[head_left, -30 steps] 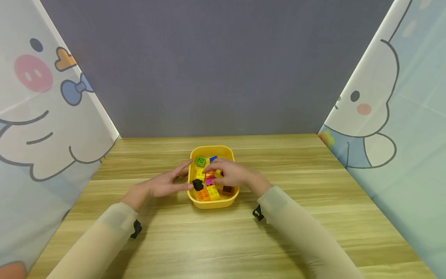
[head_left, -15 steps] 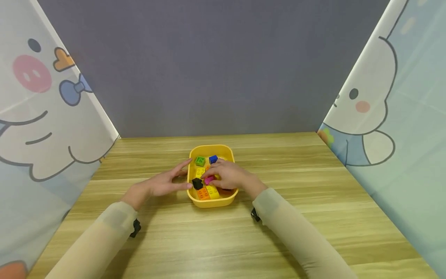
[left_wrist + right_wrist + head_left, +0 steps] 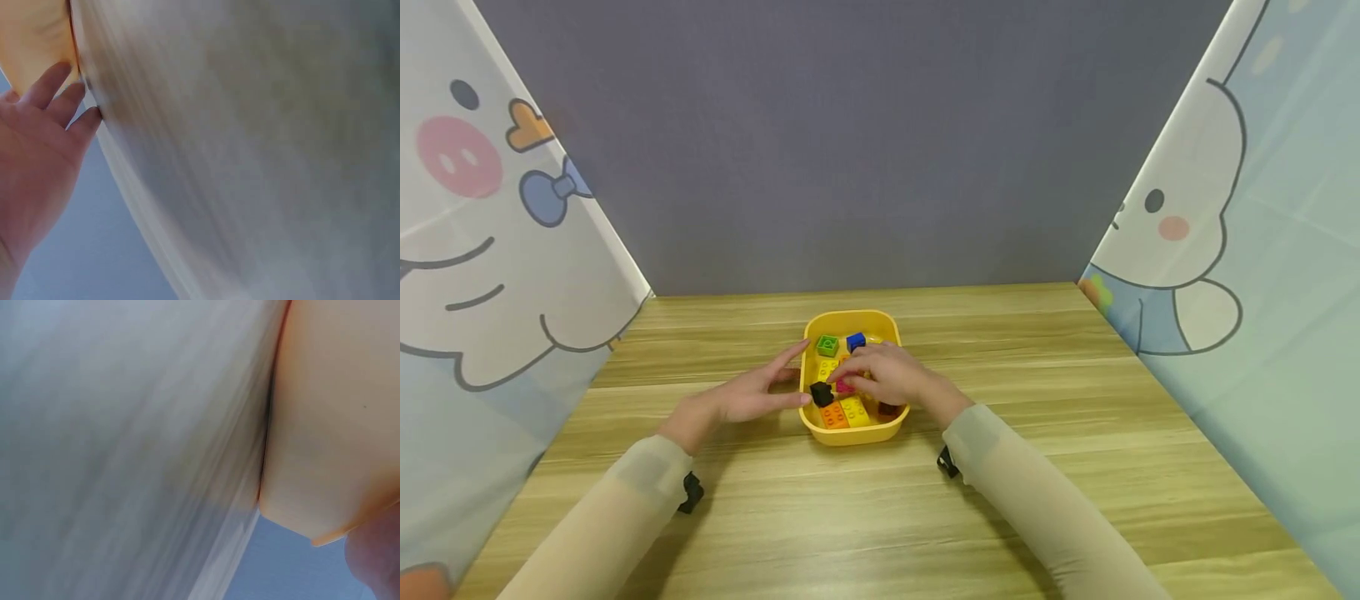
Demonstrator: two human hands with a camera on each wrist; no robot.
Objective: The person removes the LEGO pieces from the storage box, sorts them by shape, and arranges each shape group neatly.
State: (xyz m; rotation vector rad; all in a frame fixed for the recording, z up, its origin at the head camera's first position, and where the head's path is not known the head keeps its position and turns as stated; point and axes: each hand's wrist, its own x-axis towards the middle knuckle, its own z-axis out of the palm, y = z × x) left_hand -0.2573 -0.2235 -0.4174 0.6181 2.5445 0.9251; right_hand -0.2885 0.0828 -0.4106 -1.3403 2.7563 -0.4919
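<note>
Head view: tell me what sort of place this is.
Probably a staged tabletop booth: a light wooden table, a plain grey backdrop, cartoon-printed curtains on both sides, and a yellow plastic tub of toy bricks.

The wooden table lies bare across the lower half of the frame and out to left and right of the centre, so a hand could pass there freely. At the centre the yellow tray blocks the way, with the left hand flat against its left wall and the right hand reaching over its rim among the bricks. The grey back wall closes the upper frame, and cartoon curtains close both sides.
</note>
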